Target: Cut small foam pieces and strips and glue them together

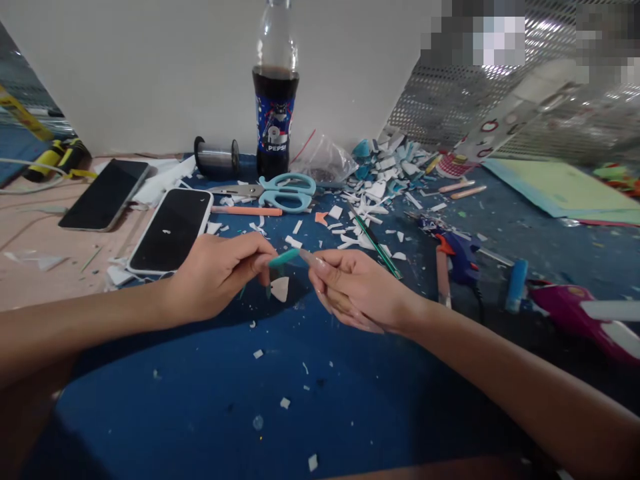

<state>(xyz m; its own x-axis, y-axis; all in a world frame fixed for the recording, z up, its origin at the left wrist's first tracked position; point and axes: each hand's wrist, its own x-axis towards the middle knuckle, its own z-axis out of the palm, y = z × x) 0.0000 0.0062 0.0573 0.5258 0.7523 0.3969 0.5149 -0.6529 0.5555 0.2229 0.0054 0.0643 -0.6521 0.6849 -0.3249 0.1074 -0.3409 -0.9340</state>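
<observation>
My left hand (220, 273) is closed, with thumb and forefinger pinching a small, narrow teal strip (283, 258) above the blue mat. From the other side my right hand (355, 287) meets it, thumb and fingertips pressed together at the strip's right end. Its other fingers are curled in. Just under the left fingertips is a small white fan-shaped piece (279, 289); whether it lies on the mat or is held, I cannot tell. Light-blue scissors (287, 193) lie behind the hands. A green pen-like tool (375, 241) rests beyond my right hand.
Two phones (173, 230) lie at the left. A Pepsi bottle (275, 127), a spool (216, 157) and a heap of white and teal scraps (385, 167) stand at the back. Glue guns (463, 257) and coloured sheets (565, 187) are at the right. Small scraps dot the blue mat (200, 407).
</observation>
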